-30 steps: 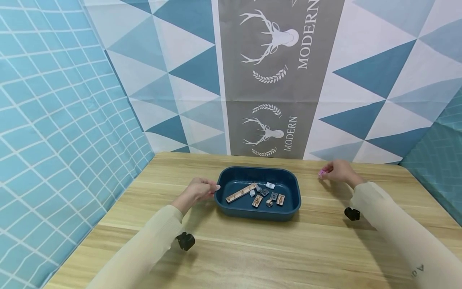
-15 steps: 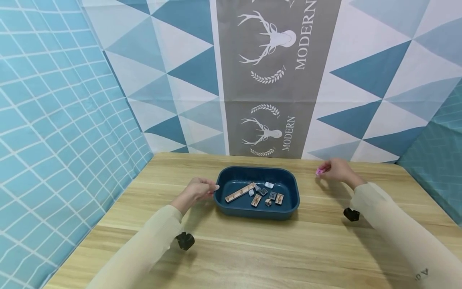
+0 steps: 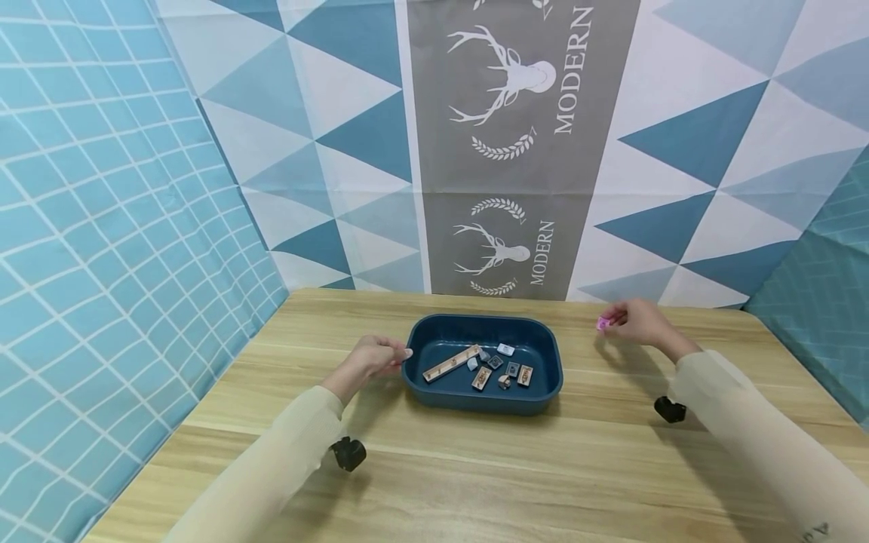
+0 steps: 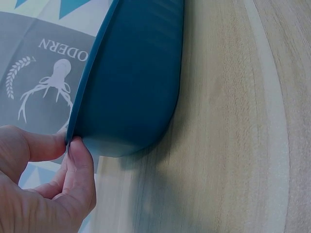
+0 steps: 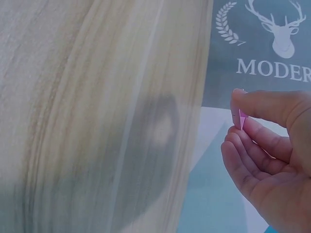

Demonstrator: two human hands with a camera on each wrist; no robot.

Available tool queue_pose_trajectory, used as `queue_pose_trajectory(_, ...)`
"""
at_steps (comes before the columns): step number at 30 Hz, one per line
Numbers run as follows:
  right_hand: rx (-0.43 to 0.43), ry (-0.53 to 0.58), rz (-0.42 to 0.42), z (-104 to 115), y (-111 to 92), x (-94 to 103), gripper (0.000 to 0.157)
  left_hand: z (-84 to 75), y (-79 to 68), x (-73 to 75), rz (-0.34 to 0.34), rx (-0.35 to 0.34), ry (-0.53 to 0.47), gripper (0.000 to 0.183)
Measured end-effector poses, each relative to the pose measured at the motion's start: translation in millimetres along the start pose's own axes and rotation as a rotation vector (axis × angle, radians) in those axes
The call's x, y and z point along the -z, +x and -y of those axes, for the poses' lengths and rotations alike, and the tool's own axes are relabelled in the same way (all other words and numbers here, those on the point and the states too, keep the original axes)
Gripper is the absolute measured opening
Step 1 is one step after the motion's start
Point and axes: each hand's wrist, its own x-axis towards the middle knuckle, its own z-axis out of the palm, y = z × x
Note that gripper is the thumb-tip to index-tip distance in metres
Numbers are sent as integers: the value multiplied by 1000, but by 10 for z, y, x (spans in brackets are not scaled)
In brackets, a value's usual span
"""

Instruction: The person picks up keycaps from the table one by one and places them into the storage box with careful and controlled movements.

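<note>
A dark blue tray (image 3: 485, 400) with rounded corners stands on the wooden table. My left hand (image 3: 373, 354) pinches its left rim between thumb and fingers; in the left wrist view the thumb (image 4: 46, 145) lies on one side of the rim. To the right of the tray, my right hand (image 3: 638, 323) pinches a small pink piece (image 3: 603, 323) above the table near its back edge. The right wrist view shows this pink piece (image 5: 238, 118) thin and angular, mostly hidden by the fingertips; its kind cannot be made out.
Inside the tray lie a long wooden strip (image 3: 451, 363), a small white block (image 3: 505, 349) and several small wooden and grey blocks (image 3: 482, 378). A patterned cloth (image 3: 495, 166) hangs behind the table (image 3: 434, 475). Black wrist devices (image 3: 349, 454) sit under both sleeves.
My right wrist and sleeve have shifted slightly to the right, with the pink piece still pinched. The left hand keeps its hold on the tray's rim.
</note>
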Motion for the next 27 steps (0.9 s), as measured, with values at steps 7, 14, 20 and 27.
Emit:
queue_pose_trajectory(7,-18,18,-8,62,-38,22,27,2,17,0,2,-3,-10,25)
queue_pose_trajectory(14,-33,16,-5,122,-58,31,27,18,13,2,6,-14,2,26)
queue_pose_trajectory(20,-26,13,4,187,-72,48,28,14,15,-2,9,-17,6,26)
queue_pose_trajectory(27,0,19,31,257,-77,90,30,10,9,0,4,-7,11,27)
